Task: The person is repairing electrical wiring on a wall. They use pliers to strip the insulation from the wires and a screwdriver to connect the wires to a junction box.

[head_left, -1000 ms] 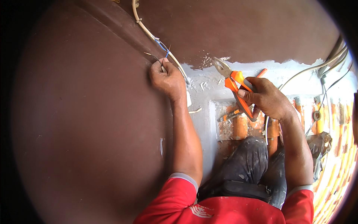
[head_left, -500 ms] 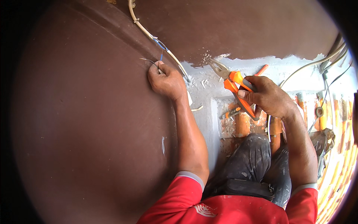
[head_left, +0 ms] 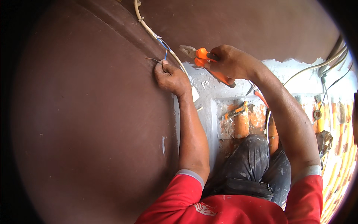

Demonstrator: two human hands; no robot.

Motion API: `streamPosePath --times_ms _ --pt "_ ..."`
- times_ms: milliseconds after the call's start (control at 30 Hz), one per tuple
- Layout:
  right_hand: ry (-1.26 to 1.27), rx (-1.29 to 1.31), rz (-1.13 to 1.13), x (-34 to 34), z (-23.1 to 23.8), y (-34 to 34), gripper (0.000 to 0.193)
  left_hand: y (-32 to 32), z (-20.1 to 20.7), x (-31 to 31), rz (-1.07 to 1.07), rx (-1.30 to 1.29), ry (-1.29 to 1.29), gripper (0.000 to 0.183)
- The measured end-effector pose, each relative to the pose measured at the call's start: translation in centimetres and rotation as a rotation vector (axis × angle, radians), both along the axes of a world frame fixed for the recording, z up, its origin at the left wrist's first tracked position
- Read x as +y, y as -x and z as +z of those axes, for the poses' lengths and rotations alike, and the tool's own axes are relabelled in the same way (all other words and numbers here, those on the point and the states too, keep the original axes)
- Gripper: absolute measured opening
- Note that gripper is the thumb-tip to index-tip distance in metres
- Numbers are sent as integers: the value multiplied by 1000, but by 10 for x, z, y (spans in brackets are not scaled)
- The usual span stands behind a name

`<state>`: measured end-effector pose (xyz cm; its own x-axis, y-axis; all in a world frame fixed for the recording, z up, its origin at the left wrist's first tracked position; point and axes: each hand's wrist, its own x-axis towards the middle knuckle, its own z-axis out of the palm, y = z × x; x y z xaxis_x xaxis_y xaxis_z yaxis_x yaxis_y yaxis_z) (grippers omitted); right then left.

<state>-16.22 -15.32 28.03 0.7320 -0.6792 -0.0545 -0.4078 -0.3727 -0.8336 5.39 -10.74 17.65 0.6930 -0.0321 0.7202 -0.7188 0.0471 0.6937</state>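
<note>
My left hand (head_left: 172, 78) is closed in a pinch on thin wires beside the brown wall. A dark wire end (head_left: 152, 59) sticks out past its fingertips. Just above, a blue wire (head_left: 164, 44) emerges from a stripped stretch of the beige cable (head_left: 147, 29). Combination pliers (head_left: 201, 54) with orange and grey handles are in my right hand (head_left: 234, 62), its fingers wrapped round them. The plier jaws point left toward the cable and are apart from the wires. Part of a white plate-like piece (head_left: 195, 94) shows beside my left wrist.
An orange utility knife (head_left: 234, 113) lies on the paint-splashed roof tiles (head_left: 241, 126) below. Close to my right forearm is another orange handle (head_left: 261, 98). At right are loose cables (head_left: 317, 68), a tape roll (head_left: 317, 114) and a crumpled dark plastic bag (head_left: 326, 141).
My right hand has moved up and left with the pliers, bringing them closer to the cable. The plier jaws look less spread. My left hand has shifted slightly right, still pinching the wires.
</note>
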Motion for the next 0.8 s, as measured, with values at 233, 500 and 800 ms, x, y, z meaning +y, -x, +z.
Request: streamPosePath --times_ms 233,500,800 --pt "317 227 15 -9 27 -43 46 -5 -11 -9 -66 50 66 17" --pt "388 340 28 -7 41 -50 42 -11 -15 -10 -91 59 75 23" --pt "702 403 48 0 49 -59 32 0 -5 -2 -225 187 108 19"
